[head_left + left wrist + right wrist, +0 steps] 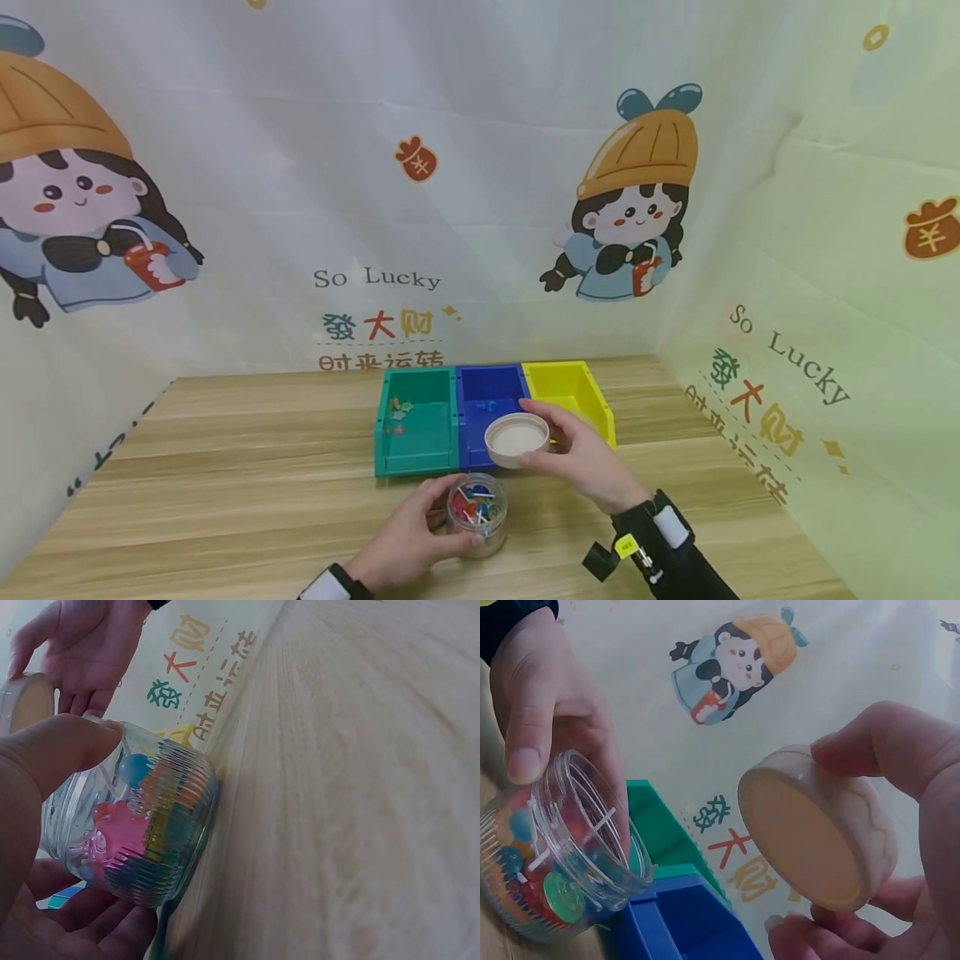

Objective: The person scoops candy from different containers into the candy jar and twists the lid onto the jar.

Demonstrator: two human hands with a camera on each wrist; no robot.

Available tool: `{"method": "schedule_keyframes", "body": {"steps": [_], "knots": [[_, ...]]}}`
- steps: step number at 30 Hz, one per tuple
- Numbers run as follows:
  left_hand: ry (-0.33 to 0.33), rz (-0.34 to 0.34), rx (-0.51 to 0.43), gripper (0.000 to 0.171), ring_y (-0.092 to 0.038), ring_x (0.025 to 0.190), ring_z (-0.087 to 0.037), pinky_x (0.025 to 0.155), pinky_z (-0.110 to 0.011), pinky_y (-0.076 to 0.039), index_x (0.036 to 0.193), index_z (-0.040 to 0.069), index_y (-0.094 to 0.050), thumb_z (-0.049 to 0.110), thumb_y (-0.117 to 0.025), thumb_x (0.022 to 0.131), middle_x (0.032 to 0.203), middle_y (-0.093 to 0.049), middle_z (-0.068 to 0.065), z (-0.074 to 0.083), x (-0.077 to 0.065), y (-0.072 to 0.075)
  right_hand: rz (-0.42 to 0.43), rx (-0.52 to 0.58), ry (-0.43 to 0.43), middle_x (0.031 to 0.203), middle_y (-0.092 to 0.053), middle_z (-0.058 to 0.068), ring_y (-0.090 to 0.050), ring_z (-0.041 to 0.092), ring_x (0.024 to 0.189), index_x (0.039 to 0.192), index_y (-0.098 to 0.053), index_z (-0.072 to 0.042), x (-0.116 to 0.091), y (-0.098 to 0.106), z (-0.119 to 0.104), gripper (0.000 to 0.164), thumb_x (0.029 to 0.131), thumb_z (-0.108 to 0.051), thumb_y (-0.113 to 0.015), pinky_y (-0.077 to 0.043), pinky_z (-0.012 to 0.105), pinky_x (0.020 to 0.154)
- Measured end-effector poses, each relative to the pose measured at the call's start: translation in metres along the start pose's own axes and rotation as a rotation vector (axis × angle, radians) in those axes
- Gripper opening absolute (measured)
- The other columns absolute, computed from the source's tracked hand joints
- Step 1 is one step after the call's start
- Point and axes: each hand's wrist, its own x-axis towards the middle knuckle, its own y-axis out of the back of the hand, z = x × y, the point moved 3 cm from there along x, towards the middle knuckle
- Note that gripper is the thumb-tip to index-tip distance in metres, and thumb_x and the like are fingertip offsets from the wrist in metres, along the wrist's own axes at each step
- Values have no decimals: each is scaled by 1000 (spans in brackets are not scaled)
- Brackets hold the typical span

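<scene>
A clear ribbed jar stands uncapped on the table, filled with colourful small pieces and white sticks. My left hand grips it round the side, thumb and fingers on opposite walls, as the left wrist view shows with the jar close up. Above and right of the jar, my right hand holds a round cream lid by its rim, its hollow side showing. In the right wrist view the lid is pinched between thumb and fingers, apart from the open-mouthed jar.
Behind the jar, three bins stand side by side: green with a few small pieces, blue with small blue pieces, and yellow, partly hidden by my right hand. Printed cloth walls in the wooden table.
</scene>
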Motion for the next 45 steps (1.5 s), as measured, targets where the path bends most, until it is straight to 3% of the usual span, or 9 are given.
{"method": "schedule_keyframes", "body": {"steps": [6, 19, 23, 27, 32, 38, 45], "knots": [[-21, 6, 11, 85, -58, 145, -40, 121, -57, -50, 160, 2, -49, 28, -92, 92, 150, -56, -18, 0, -1, 0, -6, 129, 25, 167, -42, 25, -65, 30, 129, 166, -42, -7, 3, -9, 3, 77, 99, -12, -80, -60, 25, 103], [-13, 19, 23, 85, -57, 146, -43, 123, -59, -48, 160, 3, -50, 29, -93, 92, 148, -57, -17, 1, -2, -2, 24, 236, 65, 171, -32, 30, -61, 25, 126, 167, -40, -4, -1, -17, 19, 81, 95, 0, -76, -59, 20, 102], [-9, 20, 21, 86, -57, 147, -42, 122, -58, -48, 161, 3, -49, 27, -93, 91, 150, -56, -17, -1, -1, -1, 96, 241, 51, 159, -43, 27, -58, 24, 126, 167, -35, -4, -3, -18, 19, 85, 94, 0, -78, -56, 19, 104], [-3, 24, 26, 87, -57, 147, -43, 122, -58, -49, 162, 3, -48, 26, -93, 91, 154, -55, -18, -2, 0, -1, 139, 246, 51, 148, -54, 22, -54, 23, 128, 160, -35, 3, -4, -21, 18, 80, 93, 0, -80, -52, 21, 106], [4, 30, 36, 87, -57, 147, -44, 122, -59, -49, 161, 5, -49, 28, -93, 90, 155, -55, -17, -3, 0, 0, 90, 152, 61, 150, -58, 21, -55, 24, 130, 149, -48, 2, -3, -27, 23, 64, 97, -9, -82, -49, 26, 109], [-16, 30, 28, 85, -57, 147, -43, 122, -59, -48, 161, 5, -50, 27, -93, 91, 155, -55, -18, -1, 0, 0, 38, -17, 181, 163, -55, 19, -51, 36, 146, 136, -69, -9, 0, -38, 25, 41, 98, -15, -83, -46, 37, 113], [-22, 33, 47, 86, -55, 148, -41, 124, -62, -46, 162, 5, -49, 31, -92, 92, 155, -55, -15, -1, -1, -1, -65, -163, 199, 163, -54, 16, -45, 41, 153, 131, -76, -19, -1, -54, 32, 37, 96, -18, -86, -38, 66, 124]]}}
